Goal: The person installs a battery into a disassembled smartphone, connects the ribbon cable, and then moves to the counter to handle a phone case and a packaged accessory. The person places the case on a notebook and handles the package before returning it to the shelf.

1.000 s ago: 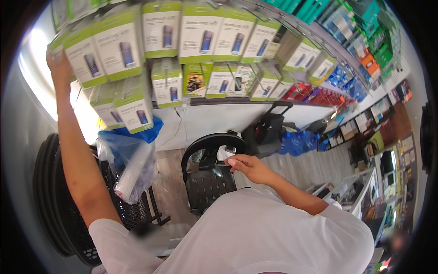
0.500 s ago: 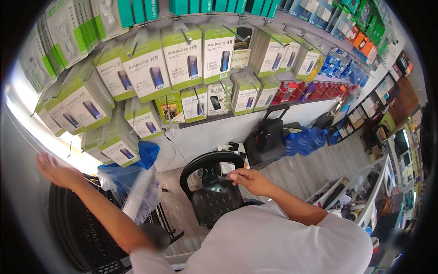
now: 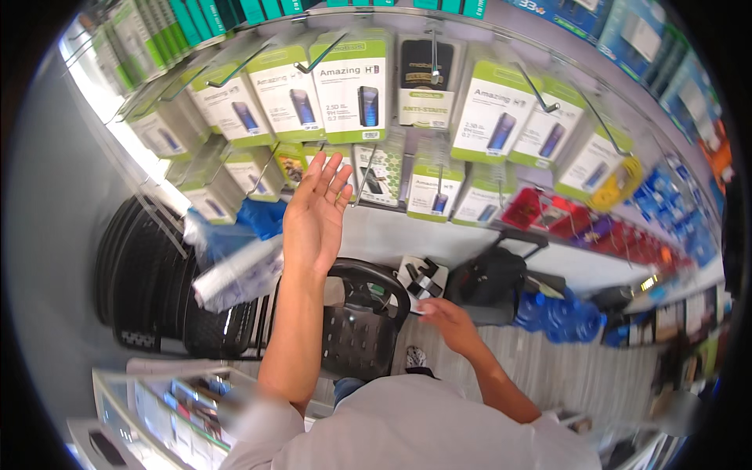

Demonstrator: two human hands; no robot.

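Observation:
My left hand (image 3: pixel 317 215) is raised in front of the lower row of hanging packs, palm showing and fingers stretched apart, with nothing in it. Just beyond its fingertips hang green-and-white screen protector packs (image 3: pixel 352 90) on metal hooks; I cannot tell whether the fingers touch any. Lower and to the right, my right hand (image 3: pixel 453 323) is held near the black chair (image 3: pixel 356 341), its fingers bent together. A small pale patch shows at these fingertips, too blurred to make out.
Black stacked chairs (image 3: pixel 145 274) and a plastic-wrapped roll (image 3: pixel 239 274) are at left. A black suitcase (image 3: pixel 489 278) and blue water bottles (image 3: pixel 560 313) stand on the floor at right. A glass display case (image 3: pixel 168 407) is at lower left.
My view has turned left to right along the rack. My left hand has come from the far left to the middle packs, fingers up. My right hand stays low by the chair.

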